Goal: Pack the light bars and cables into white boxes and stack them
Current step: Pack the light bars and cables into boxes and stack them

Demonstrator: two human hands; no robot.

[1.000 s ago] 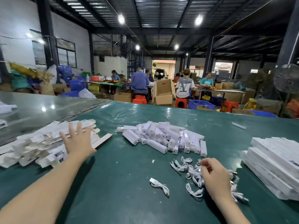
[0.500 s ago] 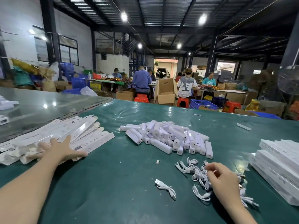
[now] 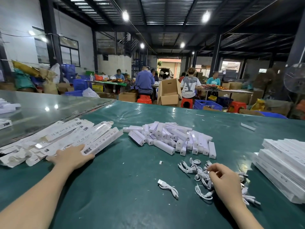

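Observation:
A heap of flat white boxes lies on the left of the green table. My left hand rests at the heap's near edge, thumb stretched to the right, fingertips hidden under a box end. Short white light bars are piled in the middle. Coiled white cables lie in front of the bars, and one cable lies apart, nearer me. My right hand hovers over the cable pile with curled fingers pinching a cable. Packed white boxes are stacked at the right.
The green table is bare in front of me between my arms. A loose white piece lies far right. A glossy grey table adjoins on the left. Beyond the far edge stand cardboard boxes, crates, stools and seated workers.
My left hand has slid back from the top of the flat-box heap to its near edge. My right hand stays over the cables, fingers curling in on one.

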